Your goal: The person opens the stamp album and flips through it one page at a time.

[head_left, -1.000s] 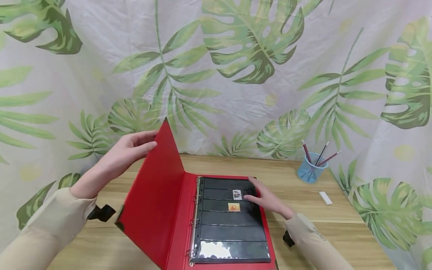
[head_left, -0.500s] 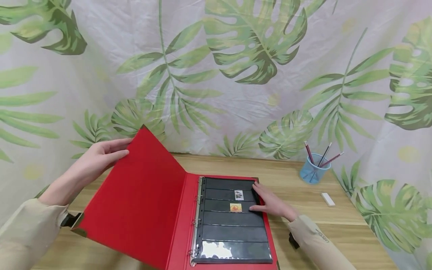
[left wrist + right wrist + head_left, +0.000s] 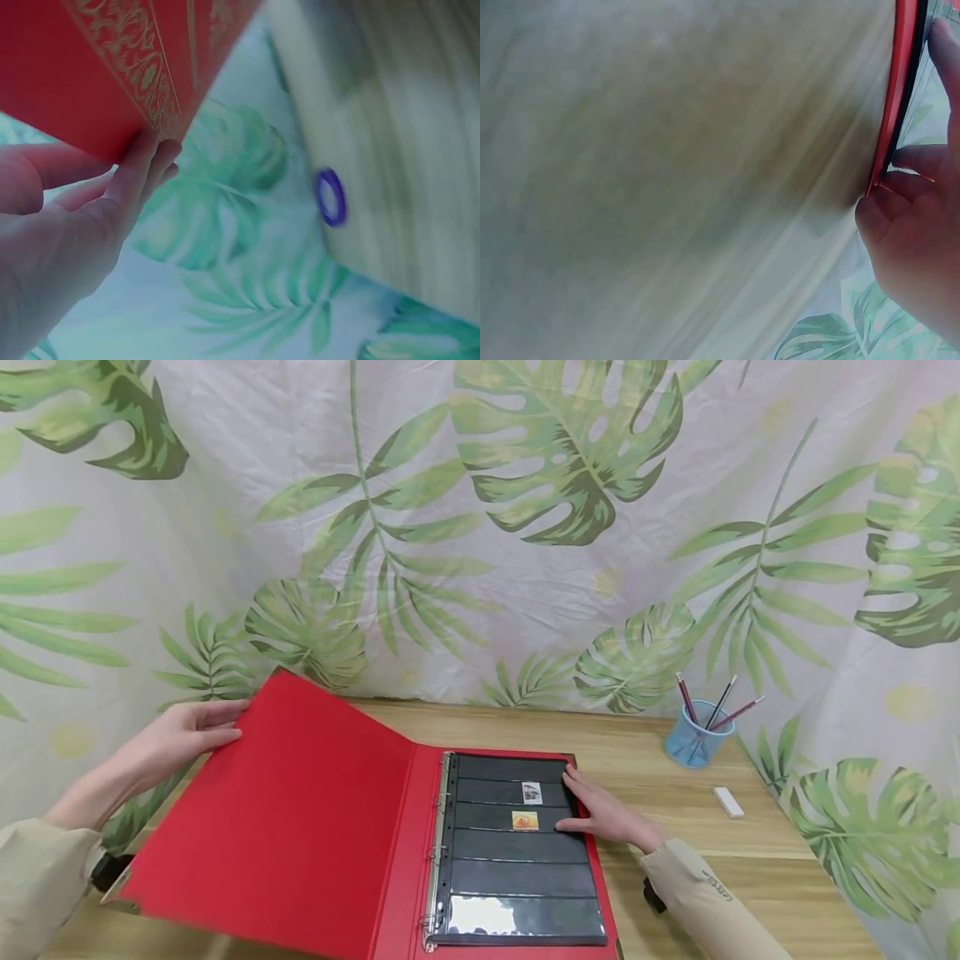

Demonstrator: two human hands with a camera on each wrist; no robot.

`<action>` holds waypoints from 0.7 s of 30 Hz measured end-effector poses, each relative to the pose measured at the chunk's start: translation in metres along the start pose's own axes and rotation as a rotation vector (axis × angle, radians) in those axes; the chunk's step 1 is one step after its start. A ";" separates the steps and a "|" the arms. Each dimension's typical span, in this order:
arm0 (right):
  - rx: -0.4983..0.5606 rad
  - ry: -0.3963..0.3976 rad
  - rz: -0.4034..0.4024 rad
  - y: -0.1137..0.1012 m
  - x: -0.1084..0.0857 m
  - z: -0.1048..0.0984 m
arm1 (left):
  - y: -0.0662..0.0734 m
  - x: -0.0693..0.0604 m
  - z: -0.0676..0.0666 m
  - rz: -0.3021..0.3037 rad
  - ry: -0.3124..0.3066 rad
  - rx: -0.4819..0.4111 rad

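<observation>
A red stamp album (image 3: pixel 277 810) lies on the table with its front cover raised and leaning left. My left hand (image 3: pixel 168 735) pinches the cover's outer edge between thumb and fingers; gold ornament shows on the cover's outside in the left wrist view. Held by metal rings, a black stock page (image 3: pixel 517 877) carries a small grey-and-white stamp (image 3: pixel 532 792) and a yellow-orange stamp (image 3: pixel 525 821). Along the page's upper right edge rests my right hand (image 3: pixel 607 810), its fingers spread and thumb on the page. In the right wrist view, several fingertips touch the album's red edge (image 3: pixel 894 97).
A blue mesh cup (image 3: pixel 697 739) with several pencils stands at the back right of the wooden table (image 3: pixel 645 727). In front of it lies a white eraser-like block (image 3: pixel 727 802). The left wrist view shows a purple ring (image 3: pixel 331 196) near the table edge. A leaf-patterned cloth hangs behind.
My left hand has moved left and down, swinging the cover further open. The right hand has slid slightly along the page's right edge, then stayed there.
</observation>
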State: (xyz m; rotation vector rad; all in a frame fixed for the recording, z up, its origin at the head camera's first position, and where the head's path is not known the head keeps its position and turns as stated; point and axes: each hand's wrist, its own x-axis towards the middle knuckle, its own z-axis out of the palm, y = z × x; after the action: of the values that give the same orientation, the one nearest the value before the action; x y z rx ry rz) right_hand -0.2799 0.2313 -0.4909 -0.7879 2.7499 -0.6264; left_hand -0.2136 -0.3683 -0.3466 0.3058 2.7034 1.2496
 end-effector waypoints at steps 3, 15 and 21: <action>-0.002 0.004 0.001 0.001 -0.001 0.000 | -0.012 0.001 0.001 -0.012 -0.015 0.094; -0.017 0.007 0.012 0.007 -0.002 -0.001 | -0.047 0.002 0.021 -0.007 -0.006 0.353; -0.017 0.004 0.006 0.009 -0.003 -0.002 | -0.070 0.002 0.036 -0.031 -0.001 0.387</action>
State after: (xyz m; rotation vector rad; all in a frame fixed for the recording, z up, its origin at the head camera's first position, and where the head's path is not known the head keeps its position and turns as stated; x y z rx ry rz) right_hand -0.2825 0.2407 -0.4933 -0.7821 2.7637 -0.6049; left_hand -0.2160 -0.3860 -0.4233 0.3038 2.9223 0.7095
